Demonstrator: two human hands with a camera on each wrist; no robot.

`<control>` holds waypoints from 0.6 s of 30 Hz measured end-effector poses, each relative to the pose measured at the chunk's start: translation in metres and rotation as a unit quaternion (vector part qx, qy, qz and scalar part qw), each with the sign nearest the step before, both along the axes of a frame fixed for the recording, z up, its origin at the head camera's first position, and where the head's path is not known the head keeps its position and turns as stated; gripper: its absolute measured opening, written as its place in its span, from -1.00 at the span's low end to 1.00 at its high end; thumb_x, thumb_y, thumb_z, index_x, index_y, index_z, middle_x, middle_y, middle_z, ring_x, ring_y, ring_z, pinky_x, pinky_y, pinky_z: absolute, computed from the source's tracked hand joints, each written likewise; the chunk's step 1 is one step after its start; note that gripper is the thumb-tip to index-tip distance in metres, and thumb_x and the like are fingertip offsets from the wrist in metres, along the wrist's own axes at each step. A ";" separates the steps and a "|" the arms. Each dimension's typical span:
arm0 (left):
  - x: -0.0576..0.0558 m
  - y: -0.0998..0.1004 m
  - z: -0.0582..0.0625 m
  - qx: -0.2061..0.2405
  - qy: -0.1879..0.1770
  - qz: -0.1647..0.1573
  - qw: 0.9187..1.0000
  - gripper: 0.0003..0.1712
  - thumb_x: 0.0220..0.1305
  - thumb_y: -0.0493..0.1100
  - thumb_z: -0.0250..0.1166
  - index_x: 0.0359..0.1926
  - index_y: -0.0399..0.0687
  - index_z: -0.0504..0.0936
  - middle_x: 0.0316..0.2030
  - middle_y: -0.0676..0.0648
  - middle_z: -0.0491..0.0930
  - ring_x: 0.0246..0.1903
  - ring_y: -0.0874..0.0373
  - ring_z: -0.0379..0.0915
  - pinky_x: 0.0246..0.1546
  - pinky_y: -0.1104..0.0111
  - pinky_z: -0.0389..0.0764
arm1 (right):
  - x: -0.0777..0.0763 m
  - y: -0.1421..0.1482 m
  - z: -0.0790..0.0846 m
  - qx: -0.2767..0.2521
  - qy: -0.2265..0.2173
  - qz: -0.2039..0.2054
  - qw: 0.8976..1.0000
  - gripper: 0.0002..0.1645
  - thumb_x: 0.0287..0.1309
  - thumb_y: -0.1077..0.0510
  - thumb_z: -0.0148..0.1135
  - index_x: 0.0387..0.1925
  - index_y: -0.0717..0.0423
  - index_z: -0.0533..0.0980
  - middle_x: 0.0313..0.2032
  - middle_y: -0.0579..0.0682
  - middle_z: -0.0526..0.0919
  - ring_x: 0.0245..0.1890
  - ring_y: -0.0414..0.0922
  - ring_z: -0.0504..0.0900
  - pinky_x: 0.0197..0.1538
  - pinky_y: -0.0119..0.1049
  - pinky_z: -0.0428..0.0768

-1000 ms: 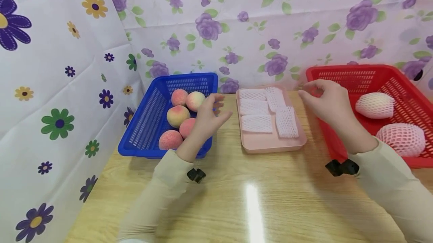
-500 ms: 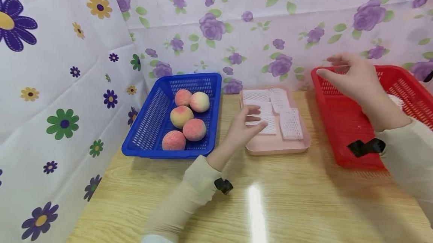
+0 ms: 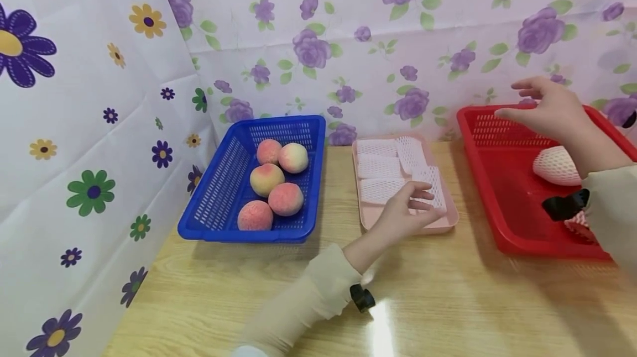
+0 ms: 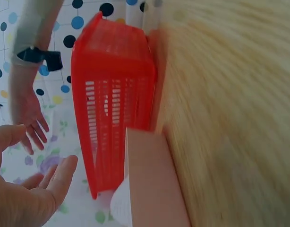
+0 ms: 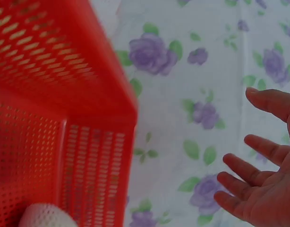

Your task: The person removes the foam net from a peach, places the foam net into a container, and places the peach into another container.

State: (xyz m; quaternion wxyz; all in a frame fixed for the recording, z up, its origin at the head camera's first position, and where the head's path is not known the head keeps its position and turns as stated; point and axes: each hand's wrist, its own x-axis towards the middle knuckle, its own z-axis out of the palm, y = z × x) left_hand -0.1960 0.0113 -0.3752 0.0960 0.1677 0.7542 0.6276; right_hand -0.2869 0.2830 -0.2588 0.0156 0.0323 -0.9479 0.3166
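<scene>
My left hand point(image 3: 405, 210) hovers over the front right part of the pink tray point(image 3: 368, 219), fingers loosely bent, holding nothing. Several flat white foam net sleeves point(image 3: 380, 168) lie in that tray, one partly covered by the hand. Above the red basket point(image 3: 497, 208) is my right hand point(image 3: 554, 111), its thumb and fingers spread apart with nothing between them. In the right wrist view the fingers point(image 5: 244, 168) look extended. Inside the red basket sit a fruit in a white net sleeve point(image 3: 552, 166) and one in a pink net point(image 3: 577, 227), largely hidden by the right forearm.
A blue basket point(image 3: 209, 202) at the left holds several peaches point(image 3: 286, 199). All three containers stand on a wooden table point(image 3: 209, 290). Flowered sheets point(image 3: 308, 86) hang behind and to the left.
My left hand has moved right, from the blue basket across to the pink tray. The right hand has moved right and up, over the red basket.
</scene>
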 end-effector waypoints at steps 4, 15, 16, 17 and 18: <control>0.007 0.020 -0.004 0.072 -0.070 0.010 0.995 -0.36 0.10 -0.30 0.36 0.22 -0.08 0.35 -0.05 -0.09 0.56 -0.21 0.35 0.50 -0.22 0.55 0.60 | -0.008 0.014 -0.014 0.022 0.012 -0.027 0.999 -0.04 0.23 -0.19 0.10 0.43 0.25 -0.01 0.34 0.48 0.07 0.22 0.47 0.13 0.11 0.43 0.27; 0.024 0.069 -0.010 0.192 -0.158 0.030 0.968 -0.48 0.10 -0.40 0.33 0.06 0.05 0.43 -0.26 0.12 0.51 -0.32 0.27 0.53 -0.34 0.43 0.68 | -0.017 0.054 -0.044 0.034 0.010 -0.080 0.996 -0.03 0.25 -0.14 0.09 0.42 0.34 -0.06 0.36 0.50 -0.04 0.27 0.50 0.03 0.17 0.48 0.12; 0.025 0.073 -0.011 0.198 -0.162 0.034 0.966 -0.49 0.09 -0.41 0.33 0.04 0.06 0.44 -0.28 0.11 0.52 -0.36 0.24 0.54 -0.36 0.43 0.69 | -0.018 0.058 -0.047 0.033 0.010 -0.085 0.996 -0.02 0.25 -0.16 0.08 0.42 0.34 -0.06 0.36 0.50 -0.03 0.26 0.50 0.03 0.18 0.48 0.12; 0.025 0.077 -0.012 0.202 -0.165 0.036 0.965 -0.51 0.09 -0.41 0.33 0.02 0.06 0.45 -0.30 0.10 0.51 -0.40 0.20 0.56 -0.38 0.43 0.69 | -0.019 0.062 -0.051 0.033 0.009 -0.091 0.995 -0.02 0.24 -0.16 0.08 0.42 0.35 -0.06 0.35 0.51 -0.02 0.26 0.50 0.03 0.18 0.47 0.11; 0.026 0.080 -0.012 0.207 -0.166 0.038 0.963 -0.52 0.09 -0.42 0.33 -0.01 0.05 0.45 -0.32 0.09 0.51 -0.43 0.13 0.58 -0.41 0.43 0.68 | -0.020 0.067 -0.055 0.035 0.008 -0.097 0.995 -0.01 0.24 -0.16 0.08 0.41 0.36 -0.06 0.35 0.51 -0.01 0.25 0.50 0.04 0.19 0.47 0.10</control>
